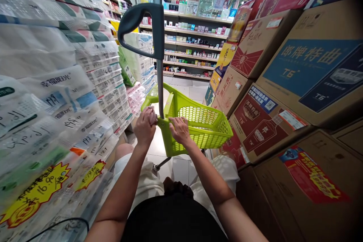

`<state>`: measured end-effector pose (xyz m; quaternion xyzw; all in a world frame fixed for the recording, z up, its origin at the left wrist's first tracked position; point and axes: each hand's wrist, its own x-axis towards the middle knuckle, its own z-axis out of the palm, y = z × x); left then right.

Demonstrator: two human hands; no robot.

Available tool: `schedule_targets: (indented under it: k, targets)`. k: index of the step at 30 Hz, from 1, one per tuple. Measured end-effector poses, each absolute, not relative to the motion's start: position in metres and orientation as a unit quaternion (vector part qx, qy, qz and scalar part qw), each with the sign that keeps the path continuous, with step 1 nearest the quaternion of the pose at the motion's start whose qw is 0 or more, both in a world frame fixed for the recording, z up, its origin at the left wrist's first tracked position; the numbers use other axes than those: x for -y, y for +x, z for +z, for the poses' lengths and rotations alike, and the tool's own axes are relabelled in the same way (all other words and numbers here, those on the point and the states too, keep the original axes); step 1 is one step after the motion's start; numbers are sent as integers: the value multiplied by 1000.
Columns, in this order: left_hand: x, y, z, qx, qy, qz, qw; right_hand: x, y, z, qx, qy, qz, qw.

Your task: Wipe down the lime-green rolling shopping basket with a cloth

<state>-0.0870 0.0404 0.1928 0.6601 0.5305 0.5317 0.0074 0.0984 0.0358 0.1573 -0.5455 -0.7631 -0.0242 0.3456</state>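
Observation:
A lime-green shopping cart (211,138) with a perforated basket stands in front of me, its grey pole topped by a dark grey loop handle (159,30). My left hand (145,126) is closed around a crumpled pale pink cloth (152,114) and presses it against the cart's green frame, left of the pole. Over the near rim of the basket, right of the pole, my right hand (180,127) is gripping with bent fingers. Part of the basket's inside shows through its mesh. The cart's lower part is mostly hidden; a metal leg with a caster (156,167) shows below.
Stacked packs of tissue paper (96,68) with yellow price tags line the left side. Large cardboard cartons (306,60) rise close on the right. Ahead, pale floor tiles (185,80) lead to shelves (195,39) of small boxed goods.

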Motion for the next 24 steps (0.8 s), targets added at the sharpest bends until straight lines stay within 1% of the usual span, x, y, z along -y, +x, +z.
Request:
schedule_targets:
  k: [2, 5, 9, 11, 15, 18, 21, 24]
  targets:
    - [-47, -93, 198, -545, 635, 548, 1, -42, 89, 153, 762, -546, -10, 347]
    - [-46, -92, 185, -532, 623, 573, -1, -48, 83, 142, 751, -551, 10, 364]
    - [-38, -85, 164, -473, 700, 535, 6, -53, 85, 133, 751, -541, 42, 377]
    - [-41, -86, 173, -487, 715, 501, -11, -56, 90, 133, 755, -532, 62, 379]
    - [-54, -91, 214, -600, 676, 426, -33, -59, 97, 134, 761, -518, 82, 382]
    - [-52, -83, 220, -626, 667, 401, -48, -59, 98, 134, 752, -527, 77, 389]
    - [-41, -74, 198, -567, 706, 418, -67, -58, 100, 133, 744, -529, 73, 400]
    - [-44, -78, 182, -524, 702, 479, -60, -56, 105, 132, 747, -519, 77, 408]
